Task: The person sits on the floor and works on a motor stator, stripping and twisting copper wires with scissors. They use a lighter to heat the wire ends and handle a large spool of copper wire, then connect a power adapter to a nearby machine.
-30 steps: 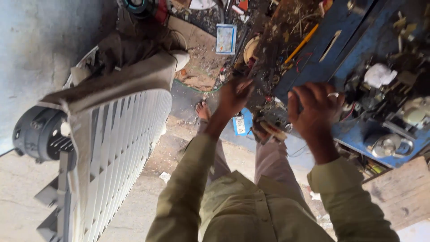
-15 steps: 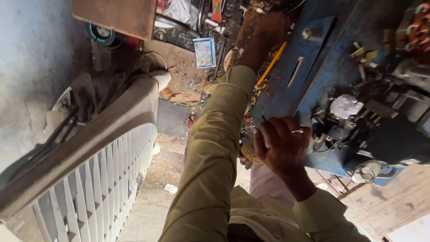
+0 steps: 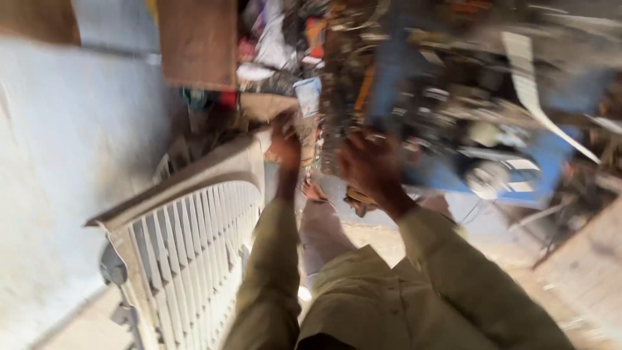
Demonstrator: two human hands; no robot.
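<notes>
Pulled back from the blue bench, left hand was raised beside right hand; finger state blurred, indeterminable. White grille, judged stiff, light, was best gripped by its rim.

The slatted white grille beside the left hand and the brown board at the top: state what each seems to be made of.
Slatted white grille: probably moulded plastic with a matt, dusty off-white finish; the thin, even slats and one-piece curved rim suggest it, though painted metal is possible. Brown board: likely wood or fibreboard; flat, dull brown, square-edged. Motion blur hides any grain.
</notes>
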